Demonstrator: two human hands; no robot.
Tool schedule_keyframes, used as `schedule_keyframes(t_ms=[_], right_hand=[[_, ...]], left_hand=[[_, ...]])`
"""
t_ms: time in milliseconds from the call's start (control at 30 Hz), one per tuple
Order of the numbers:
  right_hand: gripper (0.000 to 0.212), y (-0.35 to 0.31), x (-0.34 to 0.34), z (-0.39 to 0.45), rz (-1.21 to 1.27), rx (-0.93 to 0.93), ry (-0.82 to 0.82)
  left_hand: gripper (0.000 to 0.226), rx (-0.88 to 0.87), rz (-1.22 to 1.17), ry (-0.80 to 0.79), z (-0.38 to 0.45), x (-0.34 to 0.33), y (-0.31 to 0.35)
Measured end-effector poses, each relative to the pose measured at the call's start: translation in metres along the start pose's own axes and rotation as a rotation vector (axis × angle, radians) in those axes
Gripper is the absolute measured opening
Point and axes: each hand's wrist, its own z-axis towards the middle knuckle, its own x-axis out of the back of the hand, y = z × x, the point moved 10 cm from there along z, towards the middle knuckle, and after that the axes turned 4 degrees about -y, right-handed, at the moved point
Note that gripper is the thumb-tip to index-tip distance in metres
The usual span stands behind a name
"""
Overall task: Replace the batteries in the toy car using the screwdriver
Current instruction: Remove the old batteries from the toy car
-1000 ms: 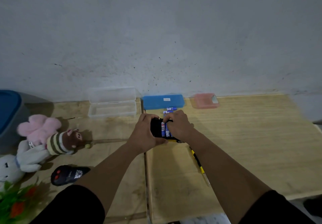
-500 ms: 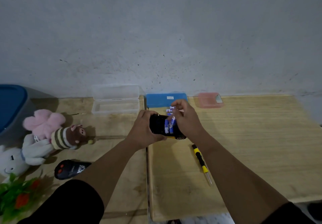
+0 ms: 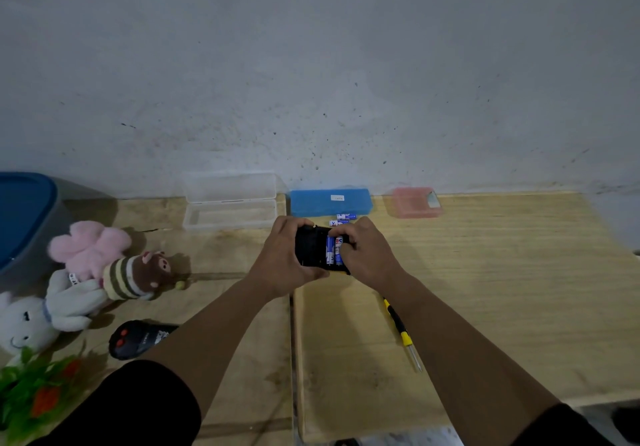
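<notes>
Head view. We hold the toy car [image 3: 313,249] upside down above the wooden table [image 3: 485,272], its battery bay facing us. Our left hand [image 3: 282,258] wraps the car's left end, fingers curled over the far edge and thumb under the near edge. Our right hand [image 3: 367,255] covers the right end, fingertips [image 3: 341,232] curled down onto the blue-and-white batteries [image 3: 334,249] seated in the bay; we cannot tell whether they pinch a cell or only press it home. At least two cells show between the hands.

Just beyond the right fingertips, two loose batteries [image 3: 343,219] lie on the table in front of the blue case [image 3: 330,202]. The yellow-and-black screwdriver [image 3: 401,333] lies near the right forearm, untouched. We see no bay cover or screw.

Risks, as we judge them:
- A cell pressed in at an angle may spring out of its contacts and roll off the table.
- In this dim light a cell may be seated with polarity reversed.
- The loose batteries resemble those in the bay, so old and new cells may be confused.
- The right forearm, drawing back, may knock the screwdriver.
- The left-hand grip sits on one end only, so hard pressing at the other could tip the car.
</notes>
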Motion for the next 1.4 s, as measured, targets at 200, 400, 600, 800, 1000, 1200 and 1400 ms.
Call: schedule_keyframes(t_ms=[200, 400, 600, 800, 1000, 1200, 1400], right_hand=[[0.031, -0.001, 0.002, -0.003, -0.02, 0.008, 0.029], [0.037, -0.004, 0.003, -0.006, -0.051, -0.006, 0.033], [0.03, -0.001, -0.001, -0.007, -0.114, -0.064, 0.013], [0.03, -0.001, 0.002, -0.006, -0.153, -0.09, 0.006], [0.026, 0.002, -0.001, -0.01, -0.114, -0.101, -0.031], [0.023, -0.011, -0.002, -0.015, 0.04, 0.001, 0.052], [0.013, -0.012, 0.013, -0.013, 0.16, -0.002, 0.138]], left_hand=[[0.083, -0.01, -0.001, 0.008, -0.002, 0.001, 0.003], [0.083, -0.004, 0.0, 0.01, -0.003, 0.0, 0.003], [0.082, 0.006, -0.025, 0.011, -0.008, -0.002, 0.006], [0.082, 0.029, -0.043, 0.019, -0.011, -0.005, 0.007], [0.083, 0.028, -0.027, -0.018, -0.014, -0.014, 0.004], [0.082, 0.087, -0.072, 0.078, -0.012, 0.0, -0.004], [0.083, 0.047, -0.03, 0.052, -0.008, 0.008, 0.004]])
